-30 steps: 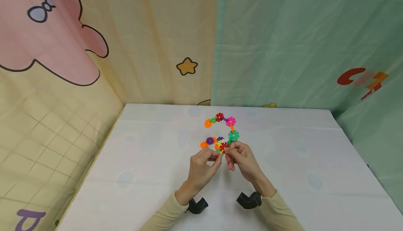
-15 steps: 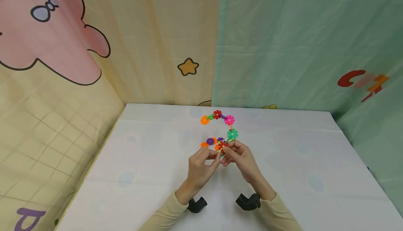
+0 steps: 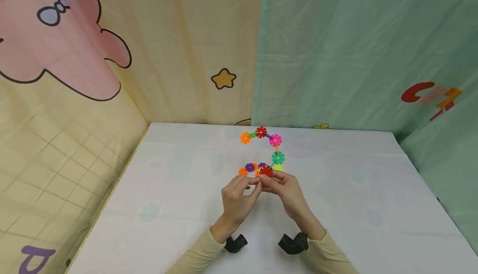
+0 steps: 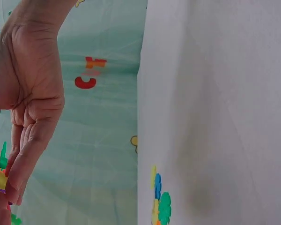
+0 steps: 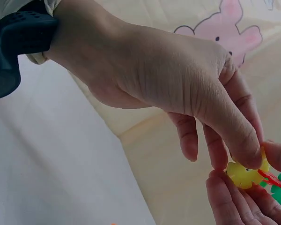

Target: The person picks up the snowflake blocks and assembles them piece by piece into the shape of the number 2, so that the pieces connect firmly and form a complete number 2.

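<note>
In the head view, my left hand and right hand meet fingertip to fingertip over the table. Between them is a yellow notched plastic disc, which the fingers of both hands pinch in the right wrist view. Slotted into it is a red disc, the near end of a curved chain of interlocking snowflake discs. From there the chain runs up through a teal disc and a pink disc, then bends left to an orange disc. Fingers partly cover the yellow disc.
Left of the chain's near end, several more discs lie on the white table, among them a purple disc and an orange disc. Printed curtains stand behind the table. Each wrist wears a black camera mount.
My right fingertips have shifted left to meet the left ones, covering the yellow disc in the head view. The chain's far end has swung slightly away; the left hand has barely moved.
</note>
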{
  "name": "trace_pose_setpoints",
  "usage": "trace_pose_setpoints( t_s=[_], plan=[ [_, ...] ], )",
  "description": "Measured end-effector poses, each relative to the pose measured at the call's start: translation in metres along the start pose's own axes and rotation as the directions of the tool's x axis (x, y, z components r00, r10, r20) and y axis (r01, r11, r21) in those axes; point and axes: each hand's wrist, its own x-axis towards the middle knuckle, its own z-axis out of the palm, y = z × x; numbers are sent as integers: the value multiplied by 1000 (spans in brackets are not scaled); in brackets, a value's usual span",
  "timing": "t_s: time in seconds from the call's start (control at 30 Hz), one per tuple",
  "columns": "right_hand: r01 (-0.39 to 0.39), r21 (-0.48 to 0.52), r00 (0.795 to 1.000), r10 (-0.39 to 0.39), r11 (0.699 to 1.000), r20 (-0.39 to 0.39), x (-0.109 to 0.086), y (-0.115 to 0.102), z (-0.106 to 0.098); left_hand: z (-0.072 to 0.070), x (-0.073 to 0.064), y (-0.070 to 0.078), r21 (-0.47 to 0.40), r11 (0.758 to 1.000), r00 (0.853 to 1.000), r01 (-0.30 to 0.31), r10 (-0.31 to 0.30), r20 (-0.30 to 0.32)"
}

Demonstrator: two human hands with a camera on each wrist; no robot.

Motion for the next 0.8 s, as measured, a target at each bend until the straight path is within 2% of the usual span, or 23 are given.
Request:
trace_pose_setpoints(
  t_s=[0.1,0.17,0.2,0.23,0.3,0.37,0.43,0.47,0.5,0.53,0.6,0.63,0.7,0.8],
  plan=[
    [-9,5,1000,9,1000,-17,0,-1,-3,-1,1,-3,-112,991,995,79,-72,62],
    [-14,1,1000,14,1000,-23,0,-2,-4,-4,3,-8,-217,962,980,164,-133,148],
    [-17,3,1000,17,1000,-25,1,-2,-5,-6,5,-12,-268,939,966,217,-166,200],
    [-22,4,999,22,1000,-30,1,-3,-6,-8,6,-18,-305,911,947,279,-208,245],
    [-28,15,999,29,999,-32,3,-4,-7,-14,7,-32,-310,857,897,411,-320,306],
    [-36,29,999,37,999,-37,5,-6,-8,-18,7,-51,-220,827,837,518,-437,328],
    [-44,38,998,45,998,-39,6,-7,-9,-22,4,-67,-50,802,769,596,-551,325],
    [-46,52,998,48,998,-38,6,-7,-10,-22,2,-74,44,788,736,614,-592,330],
    [-49,66,998,52,997,-39,6,-7,-10,-22,0,-81,135,781,710,610,-614,346],
    [-54,78,998,57,996,-41,6,-8,-11,-20,-3,-86,212,775,686,595,-628,367],
    [-59,111,997,64,992,-42,6,-7,-12,-15,-7,-92,326,769,651,550,-639,410],
    [-60,129,997,66,990,-42,6,-7,-13,-12,-9,-94,363,773,644,521,-635,426],
    [-61,147,997,68,987,-44,6,-7,-14,-6,-11,-95,411,782,645,469,-621,446],
    [-62,162,997,69,985,-41,6,-8,-16,2,-11,-94,423,779,642,462,-623,446]
  ],
)
